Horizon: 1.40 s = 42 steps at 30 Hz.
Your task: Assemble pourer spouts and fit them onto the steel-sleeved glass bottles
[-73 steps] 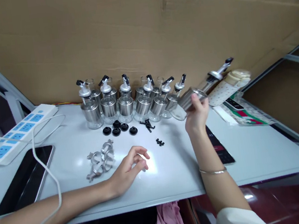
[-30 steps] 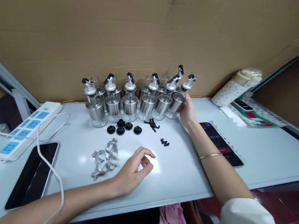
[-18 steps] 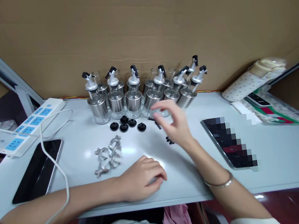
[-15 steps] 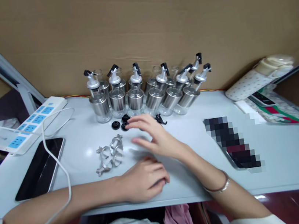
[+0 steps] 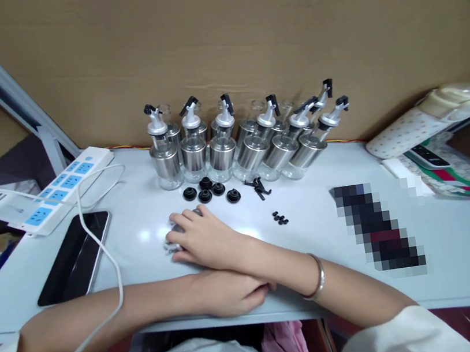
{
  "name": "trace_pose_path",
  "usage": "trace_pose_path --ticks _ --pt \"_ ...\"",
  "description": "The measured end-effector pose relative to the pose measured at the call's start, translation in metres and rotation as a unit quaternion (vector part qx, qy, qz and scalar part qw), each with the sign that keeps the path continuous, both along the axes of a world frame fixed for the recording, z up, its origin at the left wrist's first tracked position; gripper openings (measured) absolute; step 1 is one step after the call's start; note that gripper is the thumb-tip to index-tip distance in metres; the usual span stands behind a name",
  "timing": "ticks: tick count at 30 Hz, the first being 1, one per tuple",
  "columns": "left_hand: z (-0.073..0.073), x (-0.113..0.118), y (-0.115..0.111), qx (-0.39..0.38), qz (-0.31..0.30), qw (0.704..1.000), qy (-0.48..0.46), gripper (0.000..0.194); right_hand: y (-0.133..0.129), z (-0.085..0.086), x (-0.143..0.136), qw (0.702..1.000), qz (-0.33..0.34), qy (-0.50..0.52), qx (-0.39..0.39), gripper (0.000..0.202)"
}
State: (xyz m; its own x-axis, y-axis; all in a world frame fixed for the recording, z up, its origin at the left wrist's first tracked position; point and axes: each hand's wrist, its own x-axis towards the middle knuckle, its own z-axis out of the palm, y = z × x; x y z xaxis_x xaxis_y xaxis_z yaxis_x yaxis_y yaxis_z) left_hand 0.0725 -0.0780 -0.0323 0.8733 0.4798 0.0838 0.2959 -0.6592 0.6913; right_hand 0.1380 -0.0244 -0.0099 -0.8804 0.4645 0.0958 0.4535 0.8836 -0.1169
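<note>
My right hand is cupped over a small group of silver pourer spouts, its fingers curled around them and hiding most of the pieces. My left hand rests near the table's front edge, beneath my right forearm. Its visible fingers are curled closed, and anything inside is hidden. Just beyond my right hand lie several black round stoppers. To their right are black lever caps, with a cluster of tiny black parts closer to me.
Behind stand two rows of glass bottles with steel sleeves, several topped with pourers. A power strip, white cable and dark tablet are left. A pixelated phone and a dotted flask are right.
My right hand has moved left and toward me, from above the black stoppers onto the silver spouts. The stoppers and tiny black parts are now uncovered. My left hand stays low, now crossed by my right forearm.
</note>
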Motion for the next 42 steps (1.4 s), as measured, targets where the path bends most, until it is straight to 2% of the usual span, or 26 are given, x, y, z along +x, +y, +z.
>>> trace_pose_path --ticks 3,6,15,20,25,29,32,35,37,42 --pt "0.001 0.001 0.004 -0.057 -0.001 0.998 0.002 0.029 0.003 0.002 0.009 0.998 -0.058 -0.001 -0.015 0.034" --pt "0.001 0.002 0.005 -0.098 0.015 0.995 -0.009 0.028 0.007 0.006 0.016 0.995 -0.073 0.014 -0.066 0.033" --pt "-0.002 0.002 0.006 -0.097 0.025 0.994 -0.030 0.027 0.013 0.001 0.026 0.988 -0.067 0.084 -0.109 0.044" --pt "-0.002 0.003 0.007 -0.101 0.029 0.994 -0.038 0.026 0.014 -0.001 0.032 0.986 -0.044 0.096 -0.127 0.029" --pt "0.001 0.003 0.007 -0.159 0.050 0.984 -0.059 0.024 0.015 0.001 0.037 0.971 -0.031 0.196 -0.135 0.031" --pt "0.003 0.003 0.010 -0.259 0.124 0.950 -0.127 0.014 0.015 0.011 0.054 0.924 -0.082 0.338 -0.160 0.027" --pt "0.001 0.003 0.012 -0.344 0.172 0.901 -0.202 0.016 0.019 0.016 0.075 0.882 -0.125 0.397 -0.220 0.023" --pt "-0.002 0.004 0.014 -0.396 0.207 0.848 -0.285 0.035 0.021 0.017 0.096 0.843 -0.127 0.377 -0.361 0.026" --pt "-0.002 0.005 0.014 -0.409 0.223 0.828 -0.311 0.044 0.022 0.018 0.108 0.822 -0.129 0.349 -0.431 0.027" --pt "0.000 0.006 0.015 -0.412 0.237 0.821 -0.318 0.046 0.020 0.020 0.126 0.809 -0.130 0.328 -0.471 0.026"
